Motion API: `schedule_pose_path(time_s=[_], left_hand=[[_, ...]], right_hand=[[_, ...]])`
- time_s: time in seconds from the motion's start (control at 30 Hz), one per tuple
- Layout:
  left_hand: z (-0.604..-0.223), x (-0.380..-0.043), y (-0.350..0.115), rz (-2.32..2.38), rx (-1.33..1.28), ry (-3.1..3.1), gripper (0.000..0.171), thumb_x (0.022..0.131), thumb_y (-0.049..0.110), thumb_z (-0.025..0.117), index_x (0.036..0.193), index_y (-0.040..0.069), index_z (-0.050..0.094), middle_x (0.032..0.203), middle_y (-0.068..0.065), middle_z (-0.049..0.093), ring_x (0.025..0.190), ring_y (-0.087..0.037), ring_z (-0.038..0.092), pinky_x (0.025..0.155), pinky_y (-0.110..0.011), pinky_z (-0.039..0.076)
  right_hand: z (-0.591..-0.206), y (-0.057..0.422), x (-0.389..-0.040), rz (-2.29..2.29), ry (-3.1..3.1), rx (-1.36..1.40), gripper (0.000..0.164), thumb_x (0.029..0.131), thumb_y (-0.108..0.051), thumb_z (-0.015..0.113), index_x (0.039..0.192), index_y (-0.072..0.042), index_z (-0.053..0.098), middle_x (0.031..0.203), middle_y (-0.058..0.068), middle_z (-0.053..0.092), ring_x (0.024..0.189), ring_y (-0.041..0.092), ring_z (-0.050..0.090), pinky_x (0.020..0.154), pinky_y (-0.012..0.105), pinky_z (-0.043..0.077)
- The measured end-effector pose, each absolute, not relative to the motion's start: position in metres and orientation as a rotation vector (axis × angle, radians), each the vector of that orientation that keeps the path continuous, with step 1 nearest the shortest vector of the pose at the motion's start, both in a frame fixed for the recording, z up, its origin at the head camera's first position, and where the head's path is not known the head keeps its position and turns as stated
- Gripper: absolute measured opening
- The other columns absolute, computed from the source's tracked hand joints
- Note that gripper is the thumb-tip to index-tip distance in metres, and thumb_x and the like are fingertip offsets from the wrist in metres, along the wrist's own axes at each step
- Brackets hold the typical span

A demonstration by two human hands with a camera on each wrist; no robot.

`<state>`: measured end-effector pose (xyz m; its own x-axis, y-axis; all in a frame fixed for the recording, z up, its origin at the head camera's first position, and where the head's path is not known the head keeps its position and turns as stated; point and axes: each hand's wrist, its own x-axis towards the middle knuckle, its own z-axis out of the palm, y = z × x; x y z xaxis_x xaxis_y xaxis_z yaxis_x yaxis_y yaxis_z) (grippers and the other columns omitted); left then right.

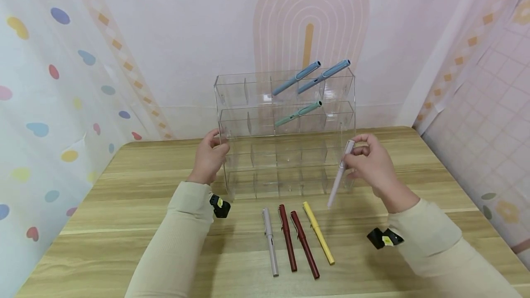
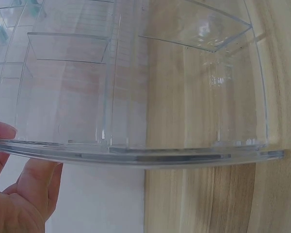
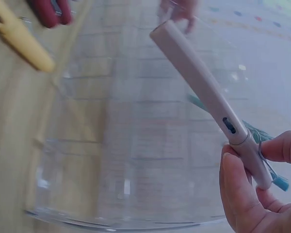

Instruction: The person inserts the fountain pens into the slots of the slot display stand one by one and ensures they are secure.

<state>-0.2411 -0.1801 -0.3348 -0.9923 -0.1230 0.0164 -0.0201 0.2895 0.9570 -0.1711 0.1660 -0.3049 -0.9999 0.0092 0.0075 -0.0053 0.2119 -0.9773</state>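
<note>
Currently, right hand pinches pale pink pen; left hand grips side of clear rack; 4 pens in front.

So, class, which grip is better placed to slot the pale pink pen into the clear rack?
Probably the right grip: it pinches the pale pink pen near the right end of the clear rack. The left grip holds the rack's left side, with no pen.

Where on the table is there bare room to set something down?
Bare wood lies left of the left sleeve and right of the right hand; a smaller patch sits between that sleeve and the grey pen. It is crowded before the clear rack, where the grey pen, two dark red pens and the yellow pen cluster.
</note>
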Motion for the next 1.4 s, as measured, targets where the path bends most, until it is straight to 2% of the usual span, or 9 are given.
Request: schedule_pose_path(time_s=[0.2, 0.37, 0.5, 0.67, 0.97, 1.23, 1.4], left_hand=[[-0.335, -0.242, -0.18, -1.809, 0.143, -2.452, 0.059, 0.091, 0.004, 0.047, 0.148, 0.011, 0.035, 0.125, -0.018, 0.049, 0.096, -0.019, 0.051, 0.072, -0.026, 0.044], [-0.335, -0.242, -0.181, -1.807, 0.13, -2.457, 0.059, 0.091, 0.005, 0.046, 0.149, 0.011, 0.034, 0.128, -0.021, 0.048, 0.098, -0.02, 0.051, 0.073, -0.027, 0.044], [-0.335, -0.242, -0.181, -1.802, 0.121, -2.46, 0.059, 0.091, 0.005, 0.046, 0.149, 0.011, 0.034, 0.128, -0.022, 0.048, 0.094, -0.02, 0.051, 0.071, -0.027, 0.044], [-0.334, -0.242, -0.18, -1.806, 0.127, -2.462, 0.059, 0.092, 0.005, 0.046, 0.149, 0.011, 0.034, 0.129, -0.021, 0.047, 0.093, -0.017, 0.05, 0.07, -0.025, 0.044], [-0.334, -0.24, -0.18, -1.83, 0.132, -2.451, 0.059, 0.092, 0.003, 0.046, 0.15, 0.012, 0.033, 0.127, -0.02, 0.047, 0.09, -0.015, 0.05, 0.068, -0.023, 0.043], [-0.336, -0.241, -0.18, -1.808, 0.129, -2.466, 0.058, 0.092, 0.005, 0.047, 0.148, 0.013, 0.035, 0.123, -0.016, 0.048, 0.077, -0.012, 0.046, 0.058, -0.022, 0.037], [-0.335, -0.241, -0.181, -1.79, 0.13, -2.481, 0.058, 0.091, 0.006, 0.046, 0.148, 0.013, 0.036, 0.128, -0.02, 0.046, 0.073, -0.012, 0.042, 0.056, -0.022, 0.035]], right_hand=[[-0.29, 0.17, -0.177, 1.965, -2.318, 0.012, 0.046, 0.089, -0.002, 0.057, 0.128, 0.001, 0.032, 0.094, 0.006, 0.051, 0.07, 0.005, 0.064, 0.061, 0.026, 0.055], [-0.282, 0.171, -0.183, 2.051, -2.138, 0.007, 0.037, 0.089, 0.0, 0.059, 0.117, -0.011, 0.037, 0.092, 0.004, 0.052, 0.069, 0.006, 0.065, 0.062, 0.025, 0.055], [-0.276, 0.172, -0.188, 2.116, -1.99, -0.004, 0.037, 0.088, 0.002, 0.06, 0.112, -0.018, 0.038, 0.089, 0.002, 0.054, 0.068, 0.007, 0.066, 0.061, 0.026, 0.056], [-0.265, 0.175, -0.195, 2.164, -1.839, -0.04, 0.039, 0.087, 0.002, 0.061, 0.112, -0.019, 0.04, 0.088, 0.003, 0.056, 0.065, 0.008, 0.067, 0.058, 0.024, 0.055], [-0.25, 0.172, -0.206, 2.176, -1.641, -0.061, 0.042, 0.086, 0.002, 0.062, 0.116, -0.015, 0.039, 0.09, 0.007, 0.055, 0.067, 0.011, 0.067, 0.056, 0.024, 0.054], [-0.243, 0.166, -0.217, 2.087, -1.535, -0.096, 0.042, 0.086, 0.0, 0.063, 0.118, -0.016, 0.04, 0.091, 0.007, 0.053, 0.07, 0.011, 0.067, 0.059, 0.023, 0.055], [-0.24, 0.161, -0.226, 2.081, -1.463, -0.117, 0.04, 0.086, 0.0, 0.063, 0.114, -0.017, 0.041, 0.089, 0.006, 0.054, 0.07, 0.012, 0.067, 0.059, 0.023, 0.055]])
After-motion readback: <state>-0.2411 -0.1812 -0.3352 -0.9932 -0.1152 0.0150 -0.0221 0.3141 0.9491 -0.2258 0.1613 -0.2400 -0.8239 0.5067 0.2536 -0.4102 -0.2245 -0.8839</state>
